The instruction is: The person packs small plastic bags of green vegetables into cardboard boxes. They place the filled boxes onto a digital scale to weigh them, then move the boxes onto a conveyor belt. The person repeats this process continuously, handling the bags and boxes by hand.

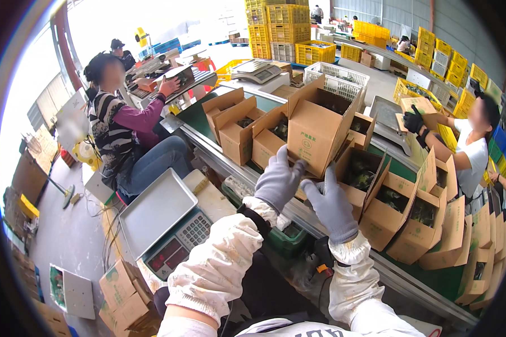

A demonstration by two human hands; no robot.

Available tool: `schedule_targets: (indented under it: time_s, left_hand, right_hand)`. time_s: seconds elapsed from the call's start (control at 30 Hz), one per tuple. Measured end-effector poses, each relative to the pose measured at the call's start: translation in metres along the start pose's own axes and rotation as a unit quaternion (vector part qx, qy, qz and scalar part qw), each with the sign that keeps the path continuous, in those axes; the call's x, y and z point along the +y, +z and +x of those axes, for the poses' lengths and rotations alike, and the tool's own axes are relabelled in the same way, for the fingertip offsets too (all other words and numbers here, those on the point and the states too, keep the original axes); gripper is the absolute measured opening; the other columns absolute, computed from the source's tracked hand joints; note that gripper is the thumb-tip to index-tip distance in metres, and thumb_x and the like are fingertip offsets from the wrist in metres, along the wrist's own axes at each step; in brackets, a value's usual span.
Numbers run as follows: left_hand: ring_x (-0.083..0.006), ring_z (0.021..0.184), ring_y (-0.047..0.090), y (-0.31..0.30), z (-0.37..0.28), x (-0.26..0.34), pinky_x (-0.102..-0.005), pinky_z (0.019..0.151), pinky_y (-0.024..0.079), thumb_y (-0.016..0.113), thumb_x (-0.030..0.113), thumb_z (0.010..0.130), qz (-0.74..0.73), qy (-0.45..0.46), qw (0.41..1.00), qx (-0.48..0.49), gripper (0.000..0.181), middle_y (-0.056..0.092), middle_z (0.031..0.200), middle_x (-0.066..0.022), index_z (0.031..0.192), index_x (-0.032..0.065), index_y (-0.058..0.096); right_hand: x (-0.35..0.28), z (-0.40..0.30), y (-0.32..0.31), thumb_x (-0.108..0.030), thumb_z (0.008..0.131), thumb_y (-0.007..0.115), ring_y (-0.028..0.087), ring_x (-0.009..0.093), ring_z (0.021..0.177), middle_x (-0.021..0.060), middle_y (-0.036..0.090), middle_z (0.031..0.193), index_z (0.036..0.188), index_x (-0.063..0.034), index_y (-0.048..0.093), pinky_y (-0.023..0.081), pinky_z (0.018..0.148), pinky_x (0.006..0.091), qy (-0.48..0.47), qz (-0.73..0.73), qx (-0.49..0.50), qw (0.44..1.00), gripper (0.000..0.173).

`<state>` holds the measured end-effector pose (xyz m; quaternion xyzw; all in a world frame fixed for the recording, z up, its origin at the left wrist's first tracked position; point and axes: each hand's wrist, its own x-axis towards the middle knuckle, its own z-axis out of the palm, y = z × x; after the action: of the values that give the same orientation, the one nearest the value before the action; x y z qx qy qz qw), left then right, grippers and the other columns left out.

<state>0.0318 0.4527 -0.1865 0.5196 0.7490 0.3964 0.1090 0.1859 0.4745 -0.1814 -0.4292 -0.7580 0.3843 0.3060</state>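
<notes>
An open cardboard carton (pixel 310 137) with green print is tilted above the conveyor, its flaps raised and dark contents partly visible. My left hand (pixel 278 181), in a grey knit glove, grips its lower left edge. At the lower right corner, the fingers of my gloved right hand (pixel 333 206) press against the same carton. Behind it and to the left, open cartons (pixel 238 141) stand in a row on the green conveyor belt (pixel 196 113). Just right of my right hand, another open carton (pixel 360 170) shows dark green, leafy-looking contents.
A digital scale (pixel 177 240) with a grey pan sits at my left. Below the conveyor's metal rail (pixel 236 170) is a green bin (pixel 286 242). One co-worker (pixel 122 113) sits at left; another (pixel 472 139) handles a carton at right. Yellow crates (pixel 286 25) are stacked behind.
</notes>
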Motion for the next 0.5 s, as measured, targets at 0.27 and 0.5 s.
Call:
schedule_targets:
  time_s: [0.27, 0.5]
  left_hand:
    - [-0.0406, 0.141, 0.034, -0.081, -0.070, -0.040, -0.0374, 0.115, 0.029, 0.052, 0.053, 0.095, -0.072, -0.117, 0.978, -0.157, 0.096, 0.030, 0.150, -0.0355, 0.152, -0.0077, 0.005]
    - [-0.0248, 0.127, 0.047, -0.364, -0.272, -0.135, -0.0393, 0.104, 0.041, 0.053, 0.053, 0.097, -0.148, -0.277, 0.939, 0.137, 0.075, 0.047, 0.140, -0.0130, 0.151, 0.0044, 0.033]
  right_hand:
    - [-0.016, -0.042, 0.043, -0.021, 0.091, 0.067, 0.064, 0.037, 0.101, 0.0257, 0.059, 0.124, 0.156, -0.0050, 0.000, 0.052, 0.084, 0.0410, -0.143, 0.064, 0.105, 0.982, 0.094]
    - [-0.078, 0.049, 0.005, -0.041, 0.098, 0.054, 0.037, 0.036, 0.139, 0.0086, 0.039, 0.153, 0.146, -0.0162, 0.044, 0.031, 0.112, 0.0513, -0.357, -0.478, 0.333, 0.731, 0.055]
